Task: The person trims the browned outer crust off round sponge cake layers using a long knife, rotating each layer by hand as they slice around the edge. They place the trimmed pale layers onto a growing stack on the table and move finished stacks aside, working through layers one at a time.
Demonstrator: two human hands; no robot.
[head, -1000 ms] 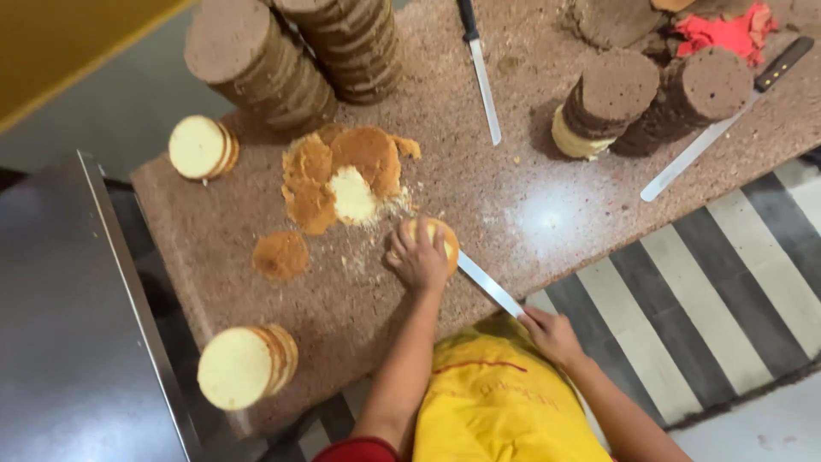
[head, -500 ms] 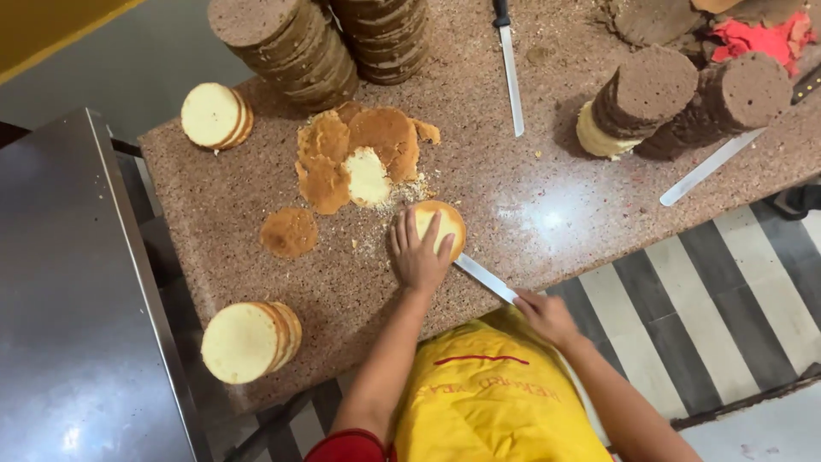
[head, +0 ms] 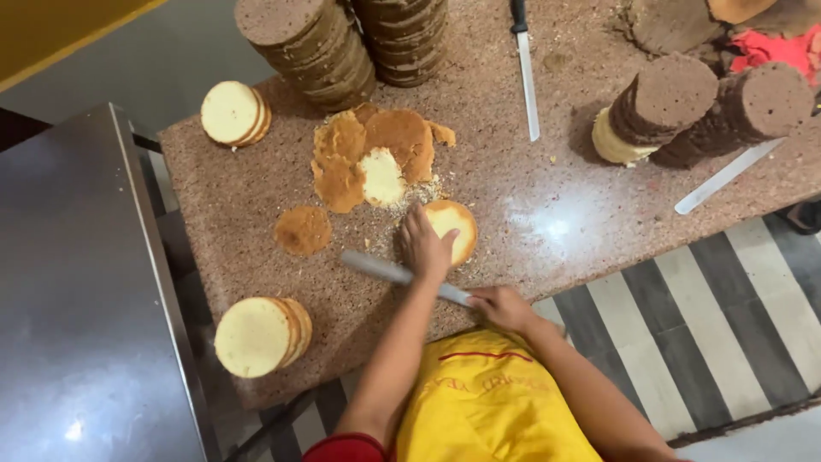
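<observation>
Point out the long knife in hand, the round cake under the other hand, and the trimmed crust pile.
long knife [head: 376,269], head view, bare blade
round cake [head: 455,224], head view, pale top
crust pile [head: 398,137], head view, brown crust piece

Single head-worn view, steeply downward from well above the stone counter [head: 530,214].

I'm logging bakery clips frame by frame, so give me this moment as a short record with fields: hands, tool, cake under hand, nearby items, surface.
left hand: left hand presses flat on the small round sponge
right hand: right hand grips the handle of the long knife
tool: blade lies level, passing under the left wrist, tip toward the left
nearby: cut crust pieces; pale sponge stack; brown sponge stacks; spare knife
surface: speckled stone counter, crumbs around the sponge
</observation>
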